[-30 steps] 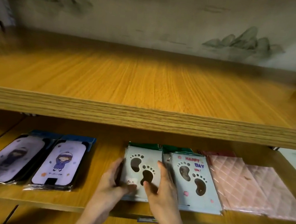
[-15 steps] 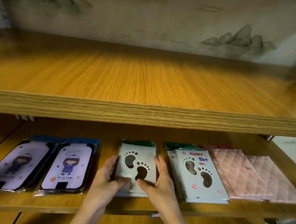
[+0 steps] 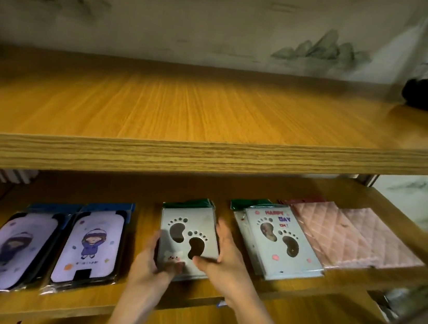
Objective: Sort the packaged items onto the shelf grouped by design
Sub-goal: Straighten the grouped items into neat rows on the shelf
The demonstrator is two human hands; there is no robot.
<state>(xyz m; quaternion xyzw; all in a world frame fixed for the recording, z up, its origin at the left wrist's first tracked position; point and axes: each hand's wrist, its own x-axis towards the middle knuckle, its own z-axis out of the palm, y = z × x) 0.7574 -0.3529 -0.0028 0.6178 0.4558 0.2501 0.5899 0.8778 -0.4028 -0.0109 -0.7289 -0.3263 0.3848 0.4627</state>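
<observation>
Footprint packs (image 3: 193,224) — two; cartoon packs (image 3: 88,248), two; pink packs (image 3: 333,237), two.

Bare left hand (image 3: 150,265) and right hand (image 3: 226,267) on bare forearms (image 3: 128,311).

wooden shelf (image 3: 217,295), purple packs (image 3: 88,247), footprint packs (image 3: 282,247), pink packs (image 3: 355,237)
</observation>
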